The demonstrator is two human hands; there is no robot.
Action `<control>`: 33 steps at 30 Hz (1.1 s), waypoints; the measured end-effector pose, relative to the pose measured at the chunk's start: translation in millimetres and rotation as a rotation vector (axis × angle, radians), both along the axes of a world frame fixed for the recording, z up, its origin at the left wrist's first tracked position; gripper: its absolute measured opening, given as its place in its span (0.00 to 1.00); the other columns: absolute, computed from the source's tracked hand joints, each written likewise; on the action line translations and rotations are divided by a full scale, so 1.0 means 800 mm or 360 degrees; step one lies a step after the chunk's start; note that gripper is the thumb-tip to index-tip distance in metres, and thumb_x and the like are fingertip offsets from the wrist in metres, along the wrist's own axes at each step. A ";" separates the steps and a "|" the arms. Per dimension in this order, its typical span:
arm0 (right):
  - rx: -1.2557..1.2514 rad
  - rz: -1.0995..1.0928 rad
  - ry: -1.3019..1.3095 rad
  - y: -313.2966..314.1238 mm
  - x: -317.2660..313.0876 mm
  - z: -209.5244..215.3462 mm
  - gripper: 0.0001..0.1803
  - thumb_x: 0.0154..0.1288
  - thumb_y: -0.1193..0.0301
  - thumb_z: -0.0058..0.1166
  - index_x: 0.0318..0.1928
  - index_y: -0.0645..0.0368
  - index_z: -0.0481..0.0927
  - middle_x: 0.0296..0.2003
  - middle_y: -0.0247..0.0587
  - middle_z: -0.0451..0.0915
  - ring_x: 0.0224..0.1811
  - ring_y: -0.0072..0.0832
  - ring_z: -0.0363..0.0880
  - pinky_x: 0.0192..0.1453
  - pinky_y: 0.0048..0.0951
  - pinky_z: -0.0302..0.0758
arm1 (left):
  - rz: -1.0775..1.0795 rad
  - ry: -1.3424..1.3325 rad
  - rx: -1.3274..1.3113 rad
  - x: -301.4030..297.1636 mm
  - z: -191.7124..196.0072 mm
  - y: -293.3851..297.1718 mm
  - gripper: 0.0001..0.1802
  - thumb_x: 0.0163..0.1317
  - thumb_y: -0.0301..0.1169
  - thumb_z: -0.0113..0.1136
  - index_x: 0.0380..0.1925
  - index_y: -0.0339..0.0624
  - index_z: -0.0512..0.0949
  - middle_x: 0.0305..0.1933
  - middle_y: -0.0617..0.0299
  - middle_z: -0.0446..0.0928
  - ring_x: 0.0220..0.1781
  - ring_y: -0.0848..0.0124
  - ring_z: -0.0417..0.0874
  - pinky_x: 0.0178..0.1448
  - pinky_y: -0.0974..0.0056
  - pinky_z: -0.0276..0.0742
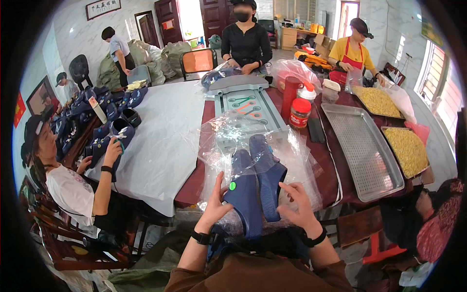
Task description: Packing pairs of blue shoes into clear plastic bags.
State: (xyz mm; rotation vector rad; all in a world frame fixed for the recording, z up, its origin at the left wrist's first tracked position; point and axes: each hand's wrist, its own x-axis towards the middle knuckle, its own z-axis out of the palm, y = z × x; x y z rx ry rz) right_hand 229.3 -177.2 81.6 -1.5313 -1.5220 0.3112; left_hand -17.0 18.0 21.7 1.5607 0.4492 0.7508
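Observation:
A pair of navy blue clogs lies at the table's near edge, soles partly showing. The left clog (242, 190) carries a round green sticker; the right clog (268, 177) rests tilted beside it. Their far ends are under or inside a clear plastic bag (214, 138), whose film spreads around them. My left hand (215, 204) is by the left clog's outer side, fingers stretched and thumb apart. Along the right clog's outer edge, my right hand (297, 205) has its fingers spread. Neither hand is wrapped round a clog; whether the fingertips touch them I cannot tell.
Beyond the bag lies a grey panel-like board (250, 107). A red-lidded jar (300, 113) and a perforated metal tray (362, 155) are to the right, near trays of yellow pieces (406, 151). At left, a co-worker handles navy shoes by a white sheet (160, 126). Others work behind.

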 end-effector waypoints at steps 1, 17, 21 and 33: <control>-0.0002 0.0001 -0.0002 0.004 0.013 -0.007 0.42 0.54 0.71 0.72 0.71 0.58 0.72 0.58 0.44 0.74 0.50 0.32 0.76 0.53 0.31 0.76 | 0.0100 0.0014 0.0098 0.004 -0.002 -0.001 0.60 0.56 0.12 0.63 0.84 0.52 0.41 0.86 0.48 0.43 0.75 0.54 0.70 0.71 0.56 0.73; 0.0093 0.0026 0.0038 0.119 0.067 -0.035 0.43 0.51 0.91 0.53 0.72 0.60 0.69 0.57 0.49 0.79 0.60 0.36 0.78 0.63 0.29 0.71 | 0.0586 0.0073 0.0319 0.030 -0.009 0.001 0.46 0.68 0.19 0.59 0.82 0.47 0.49 0.80 0.48 0.59 0.66 0.57 0.77 0.64 0.60 0.78; 0.0110 -0.0308 0.0201 0.096 0.028 -0.021 0.30 0.52 0.89 0.55 0.58 0.60 0.78 0.40 0.46 0.79 0.40 0.35 0.80 0.46 0.31 0.75 | 0.0517 -0.0144 -0.0099 0.031 0.013 -0.003 0.46 0.68 0.15 0.56 0.82 0.48 0.49 0.76 0.49 0.66 0.64 0.59 0.79 0.66 0.60 0.76; 0.0165 -0.0807 -0.0309 0.089 0.001 -0.035 0.27 0.51 0.87 0.57 0.54 0.58 0.71 0.34 0.51 0.79 0.35 0.50 0.81 0.40 0.42 0.77 | 0.0982 0.0229 0.0807 0.062 0.014 0.010 0.38 0.55 0.10 0.58 0.68 0.45 0.71 0.47 0.47 0.76 0.49 0.54 0.80 0.54 0.57 0.76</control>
